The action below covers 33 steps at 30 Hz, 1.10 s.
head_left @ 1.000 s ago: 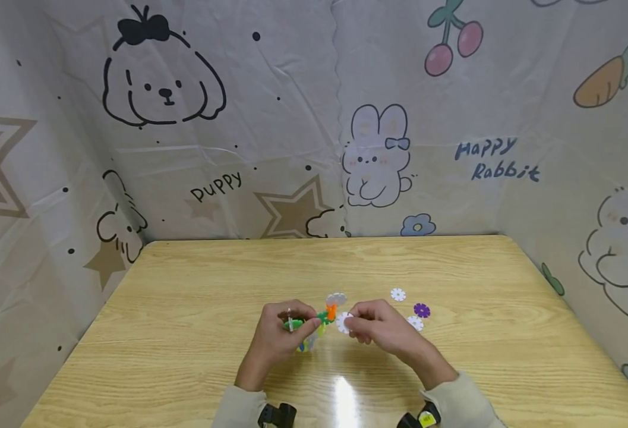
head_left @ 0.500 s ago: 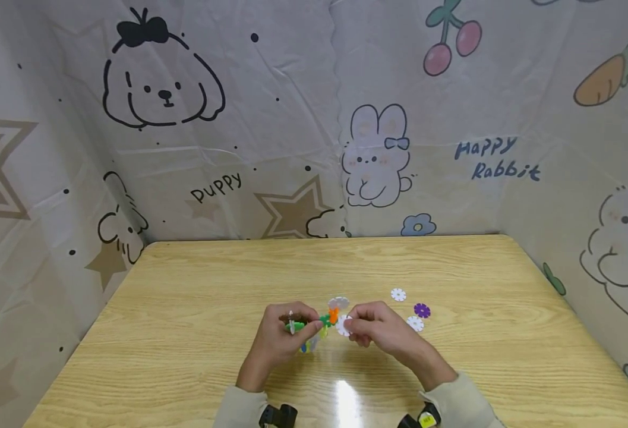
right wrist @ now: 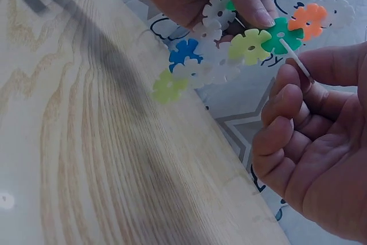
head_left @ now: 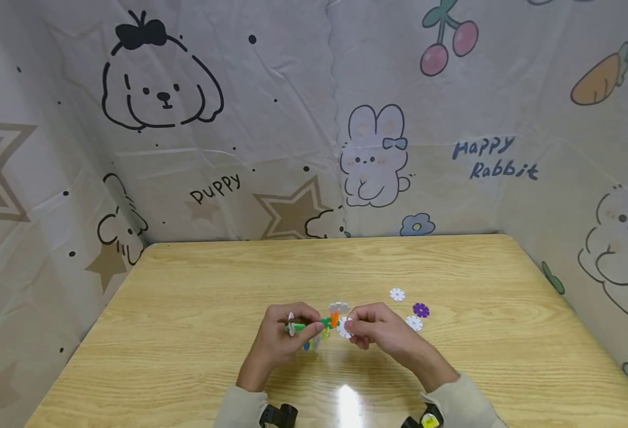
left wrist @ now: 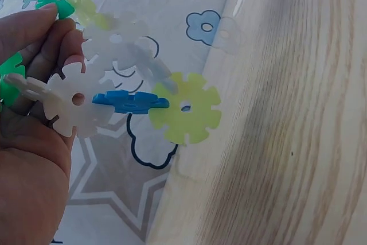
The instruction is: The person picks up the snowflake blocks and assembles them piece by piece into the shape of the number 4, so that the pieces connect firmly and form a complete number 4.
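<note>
Across the lower half of the head view, we've got a light wood table (head_left: 212, 285), glare patch low ctr. Behind it and down both sides: pale cartoon cloth (head_left: 292, 77) w/ a big puppy (head_left: 163, 95) upper L, two cherries (head_left: 434, 60) and one carrot (head_left: 597, 79) upper R, plus two rabbits (head_left: 376, 160), one mid-frame, one at the R edge.

Now the count! Loose on the table, just R of ctr, three discs: one purple disc (head_left: 421, 310) and two pale discs (head_left: 397, 294), set near each other. Two beige cuffs (head_left: 236, 407) at bottom, a black cam (head_left: 278, 415) by each.

Low ctr, here's the action: L hand (head_left: 287, 327) is clamped, thumb and finger, on a chain of discs (right wrist: 250, 49), held up off the table. Tally in the chain: one orange disc (right wrist: 308, 21), one blue disc (right wrist: 184, 55), two yellow-green discs (left wrist: 198, 116), at least two greens; whitish ones overlap, can't get an exact no.

R hand (head_left: 380, 324), just beside, pinches one white disc (head_left: 343, 328) btwn thumb and finger. R wrist view has it edge-on, tip over the dark green disc (right wrist: 275, 37); slotted or merely touching, can't tell.
</note>
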Available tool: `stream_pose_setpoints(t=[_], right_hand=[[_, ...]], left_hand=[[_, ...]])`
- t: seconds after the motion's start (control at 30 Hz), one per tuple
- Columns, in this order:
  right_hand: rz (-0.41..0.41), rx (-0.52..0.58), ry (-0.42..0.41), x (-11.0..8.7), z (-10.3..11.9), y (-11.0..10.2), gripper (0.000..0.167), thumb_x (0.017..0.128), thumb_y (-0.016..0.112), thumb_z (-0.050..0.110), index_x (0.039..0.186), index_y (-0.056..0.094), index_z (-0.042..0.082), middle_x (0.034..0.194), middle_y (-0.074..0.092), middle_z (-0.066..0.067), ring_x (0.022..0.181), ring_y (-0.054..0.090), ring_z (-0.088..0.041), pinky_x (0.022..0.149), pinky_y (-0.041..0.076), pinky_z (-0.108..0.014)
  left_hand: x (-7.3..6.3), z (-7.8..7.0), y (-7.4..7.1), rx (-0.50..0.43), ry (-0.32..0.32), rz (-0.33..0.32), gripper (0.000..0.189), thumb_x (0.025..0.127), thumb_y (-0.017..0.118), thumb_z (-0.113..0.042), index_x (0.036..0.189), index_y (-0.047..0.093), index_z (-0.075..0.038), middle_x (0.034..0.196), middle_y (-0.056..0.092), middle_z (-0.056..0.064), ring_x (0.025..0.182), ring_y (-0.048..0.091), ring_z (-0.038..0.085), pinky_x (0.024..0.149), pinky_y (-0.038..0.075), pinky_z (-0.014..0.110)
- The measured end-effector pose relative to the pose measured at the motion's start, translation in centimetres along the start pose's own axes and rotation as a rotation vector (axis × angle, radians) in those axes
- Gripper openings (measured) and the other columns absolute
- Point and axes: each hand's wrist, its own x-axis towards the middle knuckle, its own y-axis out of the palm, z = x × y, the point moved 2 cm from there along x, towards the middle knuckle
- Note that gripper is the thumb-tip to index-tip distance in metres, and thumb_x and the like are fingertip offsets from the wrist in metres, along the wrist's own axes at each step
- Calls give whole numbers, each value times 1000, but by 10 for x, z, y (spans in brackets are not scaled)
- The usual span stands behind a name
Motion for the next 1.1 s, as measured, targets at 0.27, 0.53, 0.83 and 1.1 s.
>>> stream_pose_setpoints(t=[0.27,0.53,0.83,1.1], right_hand=[[-25,-12,-9,-1,0,3,35,102,56,11,84,52,-18,69,53,-3,62,48,-12,63,40,-25],[-58,5,-7,0,2,6,34,100,56,8,82,49,-20,67,52,-2,62,47,-12,62,39,-25],[-71,50,-7,4,-2,9,34,99,55,5,81,46,-23,67,53,-2,60,48,-10,60,40,-23],[-98,120,33,5,-2,10,26,99,54,5,74,56,1,69,55,-3,60,47,-11,59,40,-24]], left_hand=[[-2,2,1,-12,-21,-13,14,81,69,20,82,70,7,77,69,19,61,64,22,54,55,38],[-2,1,2,-13,-29,-21,13,81,71,19,82,71,6,77,70,16,61,62,16,55,54,30],[-1,2,2,10,0,-29,16,78,71,22,81,70,7,74,69,17,58,60,18,51,52,34],[3,-1,2,45,21,-35,15,78,72,21,81,69,6,75,70,17,60,65,27,55,55,30]])
